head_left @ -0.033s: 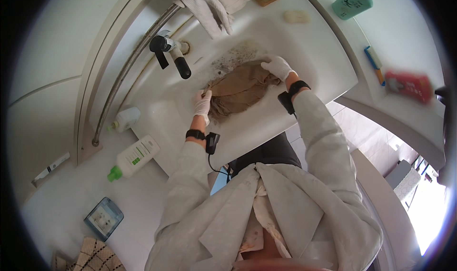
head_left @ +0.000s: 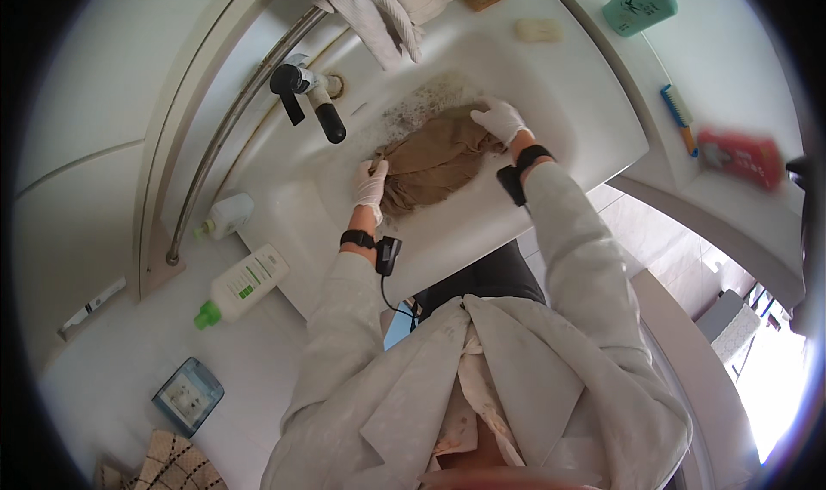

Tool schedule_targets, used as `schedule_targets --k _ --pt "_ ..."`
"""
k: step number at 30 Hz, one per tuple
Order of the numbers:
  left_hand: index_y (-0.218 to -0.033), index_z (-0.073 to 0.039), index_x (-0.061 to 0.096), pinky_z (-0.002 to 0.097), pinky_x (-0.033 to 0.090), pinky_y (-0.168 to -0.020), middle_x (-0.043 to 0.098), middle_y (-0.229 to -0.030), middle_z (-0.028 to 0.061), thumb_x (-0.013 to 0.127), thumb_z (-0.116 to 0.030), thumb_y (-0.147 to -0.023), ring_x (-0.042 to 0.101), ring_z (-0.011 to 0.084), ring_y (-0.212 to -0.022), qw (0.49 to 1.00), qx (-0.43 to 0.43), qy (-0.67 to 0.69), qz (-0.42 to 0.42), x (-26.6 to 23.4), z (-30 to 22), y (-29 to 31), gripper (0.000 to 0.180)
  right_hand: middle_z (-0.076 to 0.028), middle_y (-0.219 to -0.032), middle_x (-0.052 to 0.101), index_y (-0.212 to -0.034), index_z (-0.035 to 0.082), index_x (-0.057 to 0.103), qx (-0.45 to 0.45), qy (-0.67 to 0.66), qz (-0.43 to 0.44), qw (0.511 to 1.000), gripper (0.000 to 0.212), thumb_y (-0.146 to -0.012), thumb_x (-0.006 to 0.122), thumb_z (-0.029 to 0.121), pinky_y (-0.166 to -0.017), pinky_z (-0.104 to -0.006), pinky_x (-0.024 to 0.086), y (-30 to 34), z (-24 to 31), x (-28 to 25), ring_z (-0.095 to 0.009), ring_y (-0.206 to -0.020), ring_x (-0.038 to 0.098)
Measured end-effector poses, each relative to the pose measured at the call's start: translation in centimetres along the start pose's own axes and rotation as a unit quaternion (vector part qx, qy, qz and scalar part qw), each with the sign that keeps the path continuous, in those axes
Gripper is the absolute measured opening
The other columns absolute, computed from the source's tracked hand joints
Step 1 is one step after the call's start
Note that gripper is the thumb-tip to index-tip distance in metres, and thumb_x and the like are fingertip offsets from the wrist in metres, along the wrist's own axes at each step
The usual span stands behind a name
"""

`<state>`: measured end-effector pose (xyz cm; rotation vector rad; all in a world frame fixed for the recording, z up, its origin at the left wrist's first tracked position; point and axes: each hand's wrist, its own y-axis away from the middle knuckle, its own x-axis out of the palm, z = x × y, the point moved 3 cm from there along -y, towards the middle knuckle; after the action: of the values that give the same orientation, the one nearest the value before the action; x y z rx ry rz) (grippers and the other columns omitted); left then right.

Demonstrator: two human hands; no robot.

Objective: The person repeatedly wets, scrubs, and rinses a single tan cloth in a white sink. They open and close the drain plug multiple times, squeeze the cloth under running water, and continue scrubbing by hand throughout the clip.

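A wet, bunched brown cloth (head_left: pixel 439 165) lies in the basin of the white sink (head_left: pixel 594 103). Its far edge meets grey, foamy water (head_left: pixel 426 101). My left hand (head_left: pixel 371 187), in a thin white glove, closes on the cloth's left end, thumb and fingers pinching the fabric. At the far right end, my right hand (head_left: pixel 502 120), gloved too, grips the cloth with its fingertips folded over the edge. Some of the right fingers are hard to make out against the sink. Each wrist carries a black strap with a small box.
A black-handled faucet (head_left: pixel 314 98) juts in from the left. Beige fabric (head_left: pixel 379 12) hangs over the back rim, near two soap bars (head_left: pixel 539 30). White bottles (head_left: pixel 245 283) stand left; a green bottle (head_left: pixel 641 6), comb (head_left: pixel 678 118) and red packet (head_left: pixel 740 156) lie right.
Both hands have shifted very slightly, the left one to the right and the right one to the left, bringing the cloth's ends a little closer together. Both still hold it.
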<state>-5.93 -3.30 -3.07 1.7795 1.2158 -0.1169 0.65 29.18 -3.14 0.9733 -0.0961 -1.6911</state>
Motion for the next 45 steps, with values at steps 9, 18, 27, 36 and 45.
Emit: schedule_targets --k 9,18,27,36,45 --pt "-0.137 -0.014 0.041 0.0413 0.041 -0.1 0.05 -0.13 0.0075 0.066 -0.054 -0.087 0.049 0.0246 -0.118 0.914 -0.095 0.385 0.088 5.3 -0.4 -2.1 0.068 -0.016 -0.097 0.066 -0.104 0.016 0.067 -0.203 -0.094 -0.001 0.975 0.024 -0.087 0.061 0.033 -0.082 -0.0418 0.051 5.1 6.7 12.5 -0.035 -0.091 0.063" --pt "-0.131 -0.008 0.048 0.0357 0.047 -0.093 0.059 -0.117 0.0078 0.051 -0.026 -0.1 0.055 0.0222 -0.111 0.866 0.047 0.482 0.128 7.0 -3.0 3.9 0.037 -0.012 -0.088 0.068 -0.084 0.011 0.068 -0.288 0.18 0.012 0.94 0.02 -0.086 0.056 0.028 -0.074 -0.0397 0.053 6.9 9.7 9.7 -0.028 -0.087 0.067" --pt "-0.126 -0.008 0.051 0.0389 0.051 -0.089 0.059 -0.122 0.0063 0.05 -0.033 -0.101 0.058 0.0244 -0.108 0.729 -0.172 0.63 0.203 8.5 -2.8 2.0 0.036 -0.01 -0.075 0.06 -0.075 0.01 0.057 -0.283 -0.034 -0.134 0.949 0.022 -0.09 0.056 0.026 -0.062 -0.0434 0.051 10.5 10.7 8.3 -0.032 -0.073 0.063" --pt "-0.126 -0.006 0.054 0.038 0.051 -0.089 0.057 -0.122 0.0095 0.059 -0.03 -0.096 0.056 0.0233 -0.111 0.919 -0.091 0.383 0.021 4.9 -3.3 6.1 0.039 -0.015 -0.089 0.066 -0.087 0.01 0.065 -0.213 0.069 -0.065 0.972 0.024 -0.091 0.055 0.03 -0.076 -0.0458 0.052 4.0 5.6 4.1 -0.038 -0.087 0.063" --pt "-0.133 -0.012 0.046 0.047 0.044 -0.096 0.042 -0.124 0.0214 0.066 -0.023 -0.087 0.05 0.0425 -0.109 0.963 0.182 -0.182 -0.084 6.6 -4.5 -1.2 0.051 -0.012 -0.155 0.026 -0.149 0.033 0.032 -0.229 0.341 -0.002 0.912 0.063 -0.091 0.055 0.026 -0.102 -0.0708 0.028 4.5 5.2 7.6 -0.04 -0.14 0.028"
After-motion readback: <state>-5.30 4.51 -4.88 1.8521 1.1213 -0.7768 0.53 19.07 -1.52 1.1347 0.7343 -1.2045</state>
